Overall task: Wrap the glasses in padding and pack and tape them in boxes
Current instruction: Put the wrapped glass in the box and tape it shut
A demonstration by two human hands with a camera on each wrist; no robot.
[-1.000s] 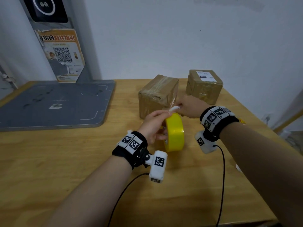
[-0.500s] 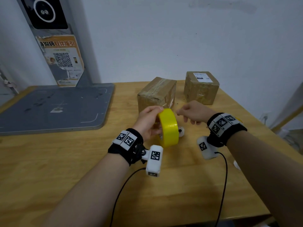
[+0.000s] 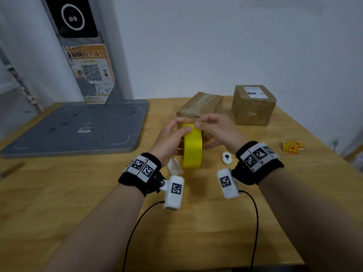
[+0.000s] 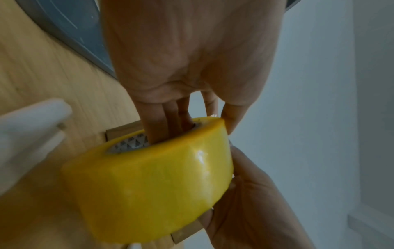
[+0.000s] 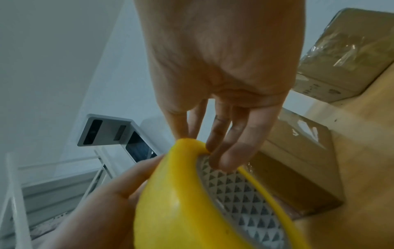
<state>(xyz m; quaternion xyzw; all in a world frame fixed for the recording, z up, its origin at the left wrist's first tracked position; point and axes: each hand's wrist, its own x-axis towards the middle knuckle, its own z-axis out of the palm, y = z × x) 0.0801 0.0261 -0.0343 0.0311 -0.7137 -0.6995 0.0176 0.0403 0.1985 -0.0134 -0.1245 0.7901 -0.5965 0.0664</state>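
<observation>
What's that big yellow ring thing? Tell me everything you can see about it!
It is a roll of tape, wide, glossy and bright yellow. Its inner core is grey, printed with small dark triangles. It is held on edge just above the wooden table, in front of a taped cardboard box. The left hand grips it with fingers through the hole, and the right hand touches its top edge with its fingertips.

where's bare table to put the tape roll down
Bare wood lies in front of the grey mat, left of the left hand, and along the near edge of the table. It is crowded around the yellow tape roll: two taped boxes behind, small white pieces beside it.
</observation>
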